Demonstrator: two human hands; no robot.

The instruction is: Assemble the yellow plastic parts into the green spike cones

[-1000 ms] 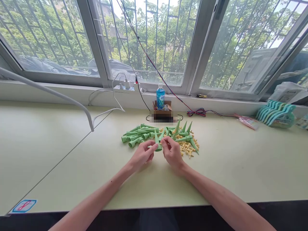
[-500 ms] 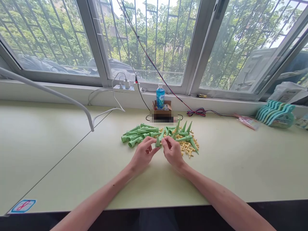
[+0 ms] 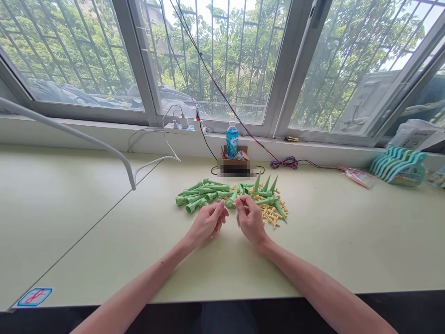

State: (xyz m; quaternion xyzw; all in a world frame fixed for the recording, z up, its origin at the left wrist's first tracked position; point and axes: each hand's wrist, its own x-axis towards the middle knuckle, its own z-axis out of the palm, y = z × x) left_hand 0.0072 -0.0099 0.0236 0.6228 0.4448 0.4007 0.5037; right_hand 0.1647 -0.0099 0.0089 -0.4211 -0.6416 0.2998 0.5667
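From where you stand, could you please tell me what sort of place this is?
Probably a hand-assembly bench by a window: green plastic spikes and small yellow parts lie heaped on the long table.

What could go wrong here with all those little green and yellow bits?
The green spike sits just at the fingertips of the left hand; a loose pinch might drop it into the pile of spikes. The small yellow pieces lie loose beside the right hand, so a brushing wrist could scatter them.

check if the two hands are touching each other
Apart. The head view shows a strip of bare table between the left hand and the right hand.
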